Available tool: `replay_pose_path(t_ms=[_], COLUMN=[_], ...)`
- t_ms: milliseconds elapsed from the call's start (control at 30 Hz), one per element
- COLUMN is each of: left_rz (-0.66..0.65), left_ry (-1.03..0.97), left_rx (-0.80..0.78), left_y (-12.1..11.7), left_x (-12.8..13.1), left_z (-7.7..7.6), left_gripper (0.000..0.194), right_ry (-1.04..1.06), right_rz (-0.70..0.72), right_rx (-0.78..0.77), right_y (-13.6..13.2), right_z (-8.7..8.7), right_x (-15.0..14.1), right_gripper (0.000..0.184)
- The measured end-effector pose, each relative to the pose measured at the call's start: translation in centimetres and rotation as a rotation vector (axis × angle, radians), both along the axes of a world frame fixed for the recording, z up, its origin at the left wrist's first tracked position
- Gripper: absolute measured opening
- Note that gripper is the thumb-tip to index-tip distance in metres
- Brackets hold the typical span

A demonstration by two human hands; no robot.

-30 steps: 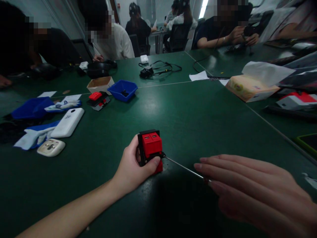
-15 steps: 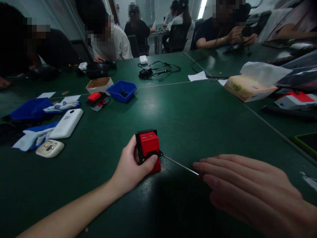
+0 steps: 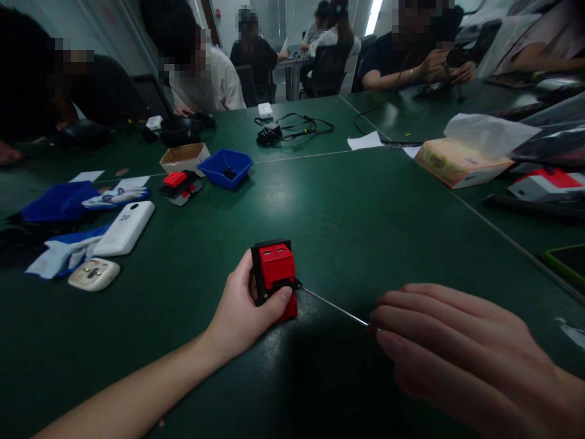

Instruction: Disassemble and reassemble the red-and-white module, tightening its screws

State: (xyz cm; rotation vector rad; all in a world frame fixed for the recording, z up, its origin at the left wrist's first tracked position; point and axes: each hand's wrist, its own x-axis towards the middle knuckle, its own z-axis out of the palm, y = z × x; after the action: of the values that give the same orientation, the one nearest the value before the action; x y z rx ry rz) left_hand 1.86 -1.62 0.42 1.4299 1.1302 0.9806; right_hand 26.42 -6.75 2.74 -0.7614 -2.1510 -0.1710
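My left hand point(image 3: 249, 299) is closed around a red and black module point(image 3: 278, 263) with two USB-like slots on its top. The thumb lies across its near side, and its lower part sits close to the green table. From the module's right corner a thin metal screwdriver shaft point(image 3: 336, 306) runs down to the right, its tip touching a black lug there. My right hand point(image 3: 457, 347) is closed on the other end of the screwdriver. Its handle is almost wholly hidden by the fingers; only a dark red bit shows.
A blue bin point(image 3: 226, 169) with small black parts stands beside a cardboard box point(image 3: 184, 160) and another red, black and grey unit point(image 3: 181, 187). Left are gloves point(image 3: 116, 196), a white power bank-like case point(image 3: 125, 228) and a beige device point(image 3: 94, 274). A tissue box point(image 3: 461, 161) stands right. Several people sit beyond.
My right fingers have curled in and shifted slightly right along the screwdriver. My left hand and the module have hardly moved.
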Motion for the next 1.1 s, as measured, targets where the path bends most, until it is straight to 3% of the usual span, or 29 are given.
replay_pose_path(t_ms=[133, 233, 333, 400, 700, 933, 1100], left_rz=[0.001, -0.003, 0.001, -0.008, -0.055, -0.065, -0.067], left_ry=[-0.007, -0.013, -0.018, -0.017, 0.086, 0.088, 0.087], left_rx=[0.001, -0.003, -0.001, 0.005, 0.181, 0.218, 0.241], left_y=[0.1, 0.0, 0.0, -0.1, -0.5, -0.5, -0.5], left_x=[0.0, -0.1, 0.0, 0.1, 0.6, 0.4, 0.4], left_z=[-0.3, -0.3, -0.2, -0.1, -0.1, -0.4, -0.4], left_gripper=[0.044, 0.045, 0.045, 0.045, 0.053, 0.053, 0.057], right_ry=[-0.192, -0.230, -0.045, 0.062, -0.090, 0.045, 0.065], right_rz=[0.151, 0.197, 0.090, -0.056, 0.149, -0.073, -0.073], right_rx=[0.106, 0.094, 0.106, 0.065, 0.184, 0.052, 0.058], right_y=[1.5, 1.2, -0.1, -0.9, -0.3, -2.1, -2.4], right_z=[1.9, 1.9, 0.5, -0.4, -1.1, -1.5, -1.9], right_x=[1.1, 0.8, 0.0, -0.4, -0.7, -2.0, -2.3], right_gripper=[0.014, 0.019, 0.021, 0.019, 0.014, 0.020, 0.023])
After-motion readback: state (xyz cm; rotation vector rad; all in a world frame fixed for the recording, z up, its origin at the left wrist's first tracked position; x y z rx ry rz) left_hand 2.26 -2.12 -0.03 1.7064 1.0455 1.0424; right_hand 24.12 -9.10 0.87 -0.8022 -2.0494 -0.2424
